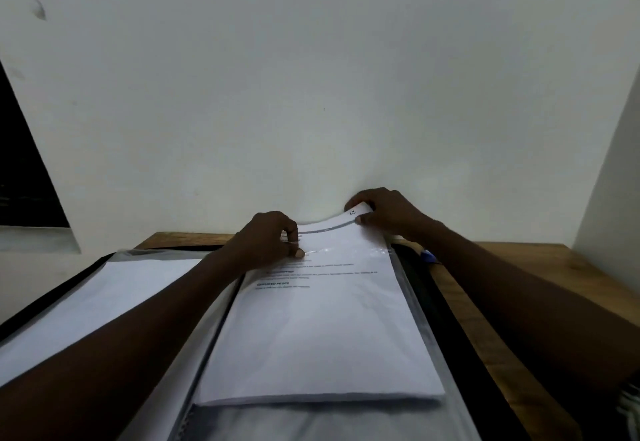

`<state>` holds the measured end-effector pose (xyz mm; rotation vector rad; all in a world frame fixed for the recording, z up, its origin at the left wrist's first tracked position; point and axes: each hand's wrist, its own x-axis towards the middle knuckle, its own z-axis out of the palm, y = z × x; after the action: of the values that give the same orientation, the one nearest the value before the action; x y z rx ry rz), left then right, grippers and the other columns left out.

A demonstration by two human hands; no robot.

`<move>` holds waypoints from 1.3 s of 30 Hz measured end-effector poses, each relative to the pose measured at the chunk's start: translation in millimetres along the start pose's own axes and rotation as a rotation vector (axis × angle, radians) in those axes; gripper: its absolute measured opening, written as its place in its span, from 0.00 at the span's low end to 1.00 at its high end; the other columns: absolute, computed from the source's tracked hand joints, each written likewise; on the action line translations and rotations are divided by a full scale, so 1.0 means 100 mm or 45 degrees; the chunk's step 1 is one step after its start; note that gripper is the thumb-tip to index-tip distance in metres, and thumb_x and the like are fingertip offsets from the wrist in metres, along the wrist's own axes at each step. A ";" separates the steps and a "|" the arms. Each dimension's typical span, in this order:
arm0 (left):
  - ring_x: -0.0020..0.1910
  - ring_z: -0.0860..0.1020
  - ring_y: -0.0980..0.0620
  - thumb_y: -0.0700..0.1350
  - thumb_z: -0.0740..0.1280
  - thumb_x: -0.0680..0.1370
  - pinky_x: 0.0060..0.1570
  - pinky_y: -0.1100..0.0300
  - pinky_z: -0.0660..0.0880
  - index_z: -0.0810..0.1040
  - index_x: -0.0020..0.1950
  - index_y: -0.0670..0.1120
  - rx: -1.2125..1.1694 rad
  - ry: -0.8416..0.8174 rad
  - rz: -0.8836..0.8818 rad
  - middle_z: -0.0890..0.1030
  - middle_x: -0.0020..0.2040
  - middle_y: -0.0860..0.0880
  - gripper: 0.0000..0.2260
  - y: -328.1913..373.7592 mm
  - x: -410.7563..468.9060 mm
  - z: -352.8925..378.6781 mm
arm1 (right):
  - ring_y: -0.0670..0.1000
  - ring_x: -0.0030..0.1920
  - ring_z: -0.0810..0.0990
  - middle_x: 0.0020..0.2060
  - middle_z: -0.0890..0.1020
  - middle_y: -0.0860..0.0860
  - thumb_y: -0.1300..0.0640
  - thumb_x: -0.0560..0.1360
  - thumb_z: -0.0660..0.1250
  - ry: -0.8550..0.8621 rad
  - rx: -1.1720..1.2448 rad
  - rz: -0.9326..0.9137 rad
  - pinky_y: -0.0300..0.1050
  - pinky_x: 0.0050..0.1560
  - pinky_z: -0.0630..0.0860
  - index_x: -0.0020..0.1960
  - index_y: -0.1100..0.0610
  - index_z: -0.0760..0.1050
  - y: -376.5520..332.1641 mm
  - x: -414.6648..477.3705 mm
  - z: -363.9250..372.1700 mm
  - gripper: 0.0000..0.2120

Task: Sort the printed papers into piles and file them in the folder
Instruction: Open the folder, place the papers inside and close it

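Both hands are at the far end of a printed sheet (322, 319) lying in the open display folder (446, 319): left hand (266, 243) pinches its edge, right hand (384, 214) grips the lifted corner.

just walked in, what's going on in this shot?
A person is filing papers. The right hand grips the far corner of a stack and lifts it slightly. The left hand pinches the stack's far edge, possibly at a clear sleeve's opening. The stack lies on the right half of an open folder on a table. Another sheet lies on the left half.
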<state>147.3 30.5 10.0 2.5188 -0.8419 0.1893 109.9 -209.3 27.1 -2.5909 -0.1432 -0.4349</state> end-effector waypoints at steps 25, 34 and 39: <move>0.62 0.73 0.48 0.62 0.69 0.74 0.62 0.46 0.68 0.72 0.63 0.54 0.176 0.165 -0.209 0.73 0.61 0.51 0.21 -0.06 -0.32 -0.05 | 0.47 0.53 0.77 0.59 0.79 0.49 0.44 0.75 0.69 -0.033 0.109 0.144 0.42 0.56 0.73 0.65 0.52 0.75 -0.21 -0.66 -0.15 0.21; 0.69 0.70 0.48 0.65 0.65 0.75 0.63 0.45 0.70 0.69 0.69 0.54 0.255 0.087 -0.491 0.71 0.71 0.50 0.26 -0.61 -1.21 -0.43 | 0.55 0.66 0.71 0.67 0.72 0.58 0.45 0.74 0.71 -0.007 -0.036 0.466 0.42 0.56 0.68 0.71 0.57 0.66 -0.60 -1.13 -0.15 0.31; 0.67 0.71 0.49 0.64 0.61 0.78 0.62 0.49 0.67 0.69 0.67 0.54 0.255 0.113 -0.485 0.71 0.70 0.49 0.23 -0.60 -1.58 -0.48 | 0.52 0.51 0.76 0.51 0.79 0.53 0.46 0.72 0.72 -0.038 -0.020 0.576 0.40 0.40 0.65 0.54 0.60 0.73 -0.70 -1.55 -0.04 0.21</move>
<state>57.6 179.1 -14.0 2.7767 -0.3095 0.2665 -50.2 -153.6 11.7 -2.5406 0.4295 -0.2300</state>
